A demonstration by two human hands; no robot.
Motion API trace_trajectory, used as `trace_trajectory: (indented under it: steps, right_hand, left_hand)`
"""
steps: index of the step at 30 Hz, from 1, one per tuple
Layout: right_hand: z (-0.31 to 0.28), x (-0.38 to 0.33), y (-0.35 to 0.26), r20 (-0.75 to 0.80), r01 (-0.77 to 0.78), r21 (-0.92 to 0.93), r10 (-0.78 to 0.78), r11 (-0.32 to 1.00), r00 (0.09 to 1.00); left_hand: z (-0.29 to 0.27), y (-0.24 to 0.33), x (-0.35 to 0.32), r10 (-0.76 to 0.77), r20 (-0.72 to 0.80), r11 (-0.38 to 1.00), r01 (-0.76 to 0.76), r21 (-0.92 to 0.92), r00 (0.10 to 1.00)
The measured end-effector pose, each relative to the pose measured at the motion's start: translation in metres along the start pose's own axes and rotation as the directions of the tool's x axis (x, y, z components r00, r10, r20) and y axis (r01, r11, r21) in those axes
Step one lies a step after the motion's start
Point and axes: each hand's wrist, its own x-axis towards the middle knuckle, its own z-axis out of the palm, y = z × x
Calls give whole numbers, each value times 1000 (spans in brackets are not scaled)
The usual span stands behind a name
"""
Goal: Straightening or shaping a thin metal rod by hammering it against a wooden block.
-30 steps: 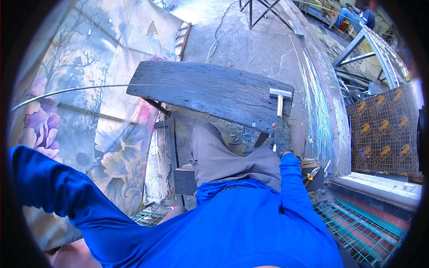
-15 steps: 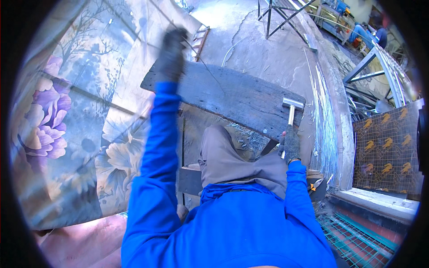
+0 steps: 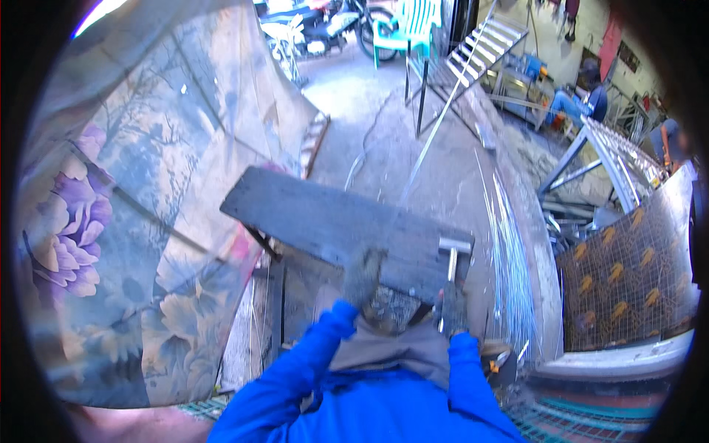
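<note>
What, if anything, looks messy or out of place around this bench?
Mainly the floor: long, thin shiny rods lie loosely fanned out right of the dark bench, not neatly bundled. Small grey scraps seem to litter the ground by its near edge, though blurred. The hammer in the right hand looks fine.

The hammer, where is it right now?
In the head view, the hammer is right of centre, in the gloved right hand, its silver head at the right end of the dark bench.

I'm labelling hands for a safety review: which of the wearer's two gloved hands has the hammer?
The right hand, closed around the handle of the hammer. The left hand, blurred near the middle of the dark bench, has none.
</note>
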Motion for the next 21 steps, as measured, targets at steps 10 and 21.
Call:
trace_trajectory:
  steps: [10, 21]
  right_hand:
    - [3, -3, -22, 11, -413, -41, 413, 910, 910]
    - [-7, 12, 24, 36, -286, -65, 288, 956, 957]
  left_hand:
    - [10, 17, -86, -672, 511, 168, 783, -599, 535]
    - [-27, 57, -139, -474, 801, 306, 922, -239, 365]
